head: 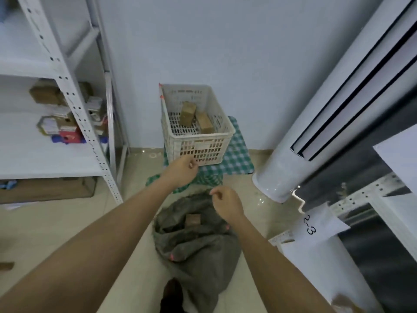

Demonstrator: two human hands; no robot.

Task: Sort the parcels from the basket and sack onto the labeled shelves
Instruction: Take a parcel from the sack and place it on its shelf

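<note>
A white slotted basket (198,152) stands on a green checked stool against the far wall. Two brown cardboard parcels (187,114) lie inside it. On the floor in front lies a grey sack (203,251), its mouth open on a small brown parcel (193,220). My left hand (182,170) hovers just before the basket's front wall, fingers loosely curled, holding nothing. Over the sack's far edge my right hand (226,203) hangs with fingers loosely curled and empty.
A white shelf unit (83,118) at the left holds several small boxes, with a large carton (47,190) under it. A white column (316,132) leans at the right. Beside it a shelf frame bears a paper label 2-3 (310,227).
</note>
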